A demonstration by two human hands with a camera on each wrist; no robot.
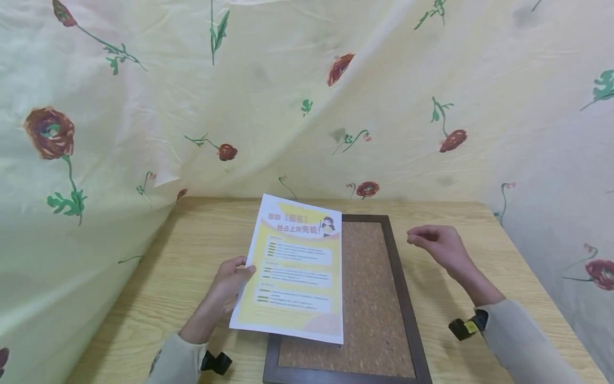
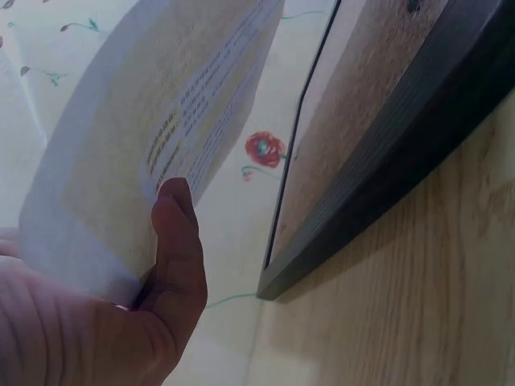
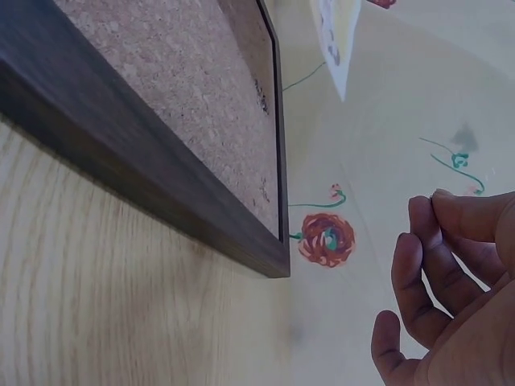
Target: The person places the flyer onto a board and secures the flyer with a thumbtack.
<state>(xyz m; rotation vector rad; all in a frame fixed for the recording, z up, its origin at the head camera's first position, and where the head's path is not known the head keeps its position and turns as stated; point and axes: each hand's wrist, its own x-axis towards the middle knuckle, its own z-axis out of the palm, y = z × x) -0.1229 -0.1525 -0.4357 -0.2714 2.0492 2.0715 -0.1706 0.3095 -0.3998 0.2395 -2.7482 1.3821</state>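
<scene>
White/yellow sheet (image 1: 297,272) held above corkboard's (image 1: 371,288) L part; early stage, I judge: lifted, not yet laid flat.
L hand (image 1: 229,284) clamped on sheet's L edge; print top away from body, long axis approx. near-to-far, far end leaning slightly R. R hand (image 1: 442,248) off corkboard's R side: thumb & fingertips together, can't tell if on anything.

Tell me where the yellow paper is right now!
In the head view, the yellow paper is low, near the middle, held at its left edge by the left hand, partly hiding the dark-framed corkboard.
</scene>
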